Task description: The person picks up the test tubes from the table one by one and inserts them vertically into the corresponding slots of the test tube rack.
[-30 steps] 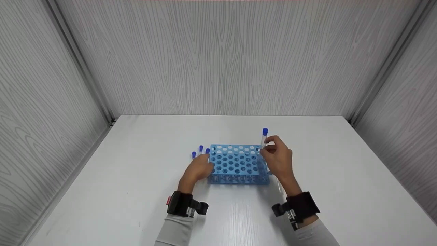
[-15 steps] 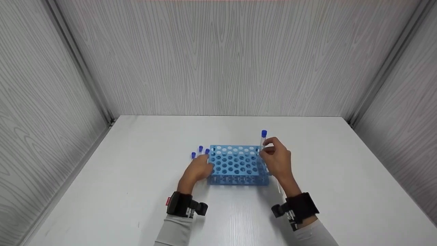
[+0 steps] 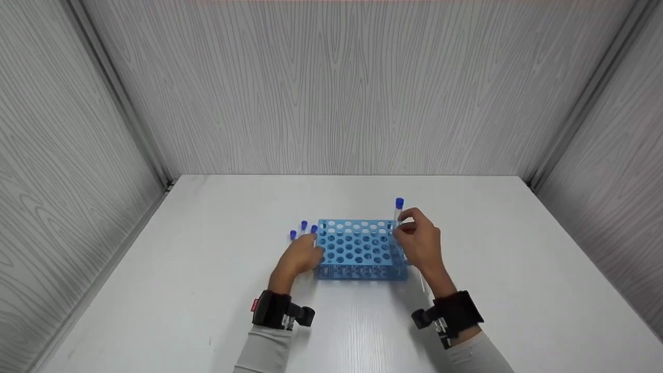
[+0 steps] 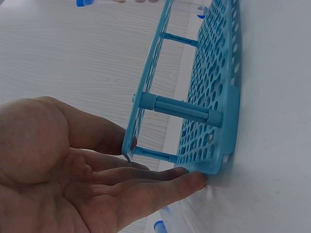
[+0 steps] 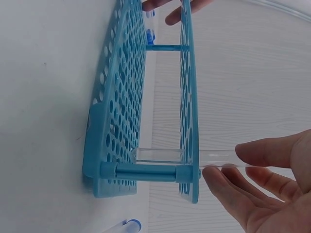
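A light-blue test tube rack [image 3: 357, 247] with rows of round holes stands on the table. My right hand [image 3: 423, 246] pinches a clear test tube [image 3: 398, 213] with a blue cap above the rack's right end. In the right wrist view, that tube [image 5: 165, 155] passes through the top plate, its lower end near the bottom plate. At the rack's left end is my left hand [image 3: 300, 254]. Its thumb [image 4: 104, 133] lies at the top plate's edge, while the fingers [image 4: 155, 194] stretch along the end toward the bottom plate.
Several blue-capped tubes [image 3: 304, 225] are beside the rack's left end, partly hidden behind my left hand. Another clear tube [image 5: 127, 226] lies beyond the right end. Grey wood-grain panels [image 3: 336, 88] enclose the white table [image 3: 155, 290] at the back and sides.
The tube in my right hand has sunk slightly, with its cap a little lower and further left. My left hand has stayed at the rack's end.
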Demonstrator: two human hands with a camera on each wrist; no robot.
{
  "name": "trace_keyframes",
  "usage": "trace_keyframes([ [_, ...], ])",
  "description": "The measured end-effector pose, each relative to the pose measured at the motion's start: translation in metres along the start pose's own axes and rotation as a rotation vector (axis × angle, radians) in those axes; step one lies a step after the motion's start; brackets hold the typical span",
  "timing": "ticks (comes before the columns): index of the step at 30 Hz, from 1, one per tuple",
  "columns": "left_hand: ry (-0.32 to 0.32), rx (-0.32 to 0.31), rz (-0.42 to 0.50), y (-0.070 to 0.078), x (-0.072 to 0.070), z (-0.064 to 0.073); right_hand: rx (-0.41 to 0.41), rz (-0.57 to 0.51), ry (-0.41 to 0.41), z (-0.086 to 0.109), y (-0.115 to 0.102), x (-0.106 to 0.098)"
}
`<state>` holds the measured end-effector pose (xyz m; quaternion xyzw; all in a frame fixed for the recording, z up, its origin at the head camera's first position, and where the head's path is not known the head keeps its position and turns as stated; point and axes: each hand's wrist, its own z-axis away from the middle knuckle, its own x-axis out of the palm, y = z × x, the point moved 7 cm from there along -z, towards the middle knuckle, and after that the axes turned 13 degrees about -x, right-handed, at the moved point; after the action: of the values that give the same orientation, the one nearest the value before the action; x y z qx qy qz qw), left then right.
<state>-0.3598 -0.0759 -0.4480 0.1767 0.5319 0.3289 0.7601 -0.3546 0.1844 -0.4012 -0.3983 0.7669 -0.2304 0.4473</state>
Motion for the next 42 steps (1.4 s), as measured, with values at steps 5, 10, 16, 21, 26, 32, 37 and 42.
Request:
trace_keyframes([
  [5, -0.002, -0.003, -0.003, 0.0004, 0.0004, -0.0007, -0.003, 0.005, -0.004, 0.0004, 0.0002, 0.0002],
  [10, -0.005, -0.011, 0.008, 0.0010, 0.0003, -0.0003, -0.012, 0.010, -0.007, 0.0006, 0.0011, 0.0005],
  [16, -0.005, -0.012, 0.014, 0.0011, -0.0002, 0.0001, -0.012, 0.003, -0.009, 0.0003, 0.0025, 0.0004],
  [21, -0.010, -0.016, 0.005, 0.0010, 0.0001, -0.0006, -0.009, 0.012, -0.022, -0.0002, 0.0029, 0.0005],
  [26, -0.013, -0.026, 0.009, -0.0004, 0.0003, -0.0015, 0.003, 0.016, -0.032, -0.0002, 0.0027, 0.0011],
  [32, -0.009, -0.015, 0.010, -0.0013, 0.0006, -0.0013, 0.011, 0.041, -0.029, -0.0002, 0.0016, 0.0010],
  [37, -0.007, -0.021, 0.011, -0.0011, 0.0000, -0.0001, 0.017, 0.031, -0.028, -0.0004, 0.0012, 0.0008],
  [42, -0.010, -0.022, 0.016, -0.0007, -0.0005, 0.0006, 0.028, 0.035, -0.033, -0.0006, 0.0025, 0.0011],
])
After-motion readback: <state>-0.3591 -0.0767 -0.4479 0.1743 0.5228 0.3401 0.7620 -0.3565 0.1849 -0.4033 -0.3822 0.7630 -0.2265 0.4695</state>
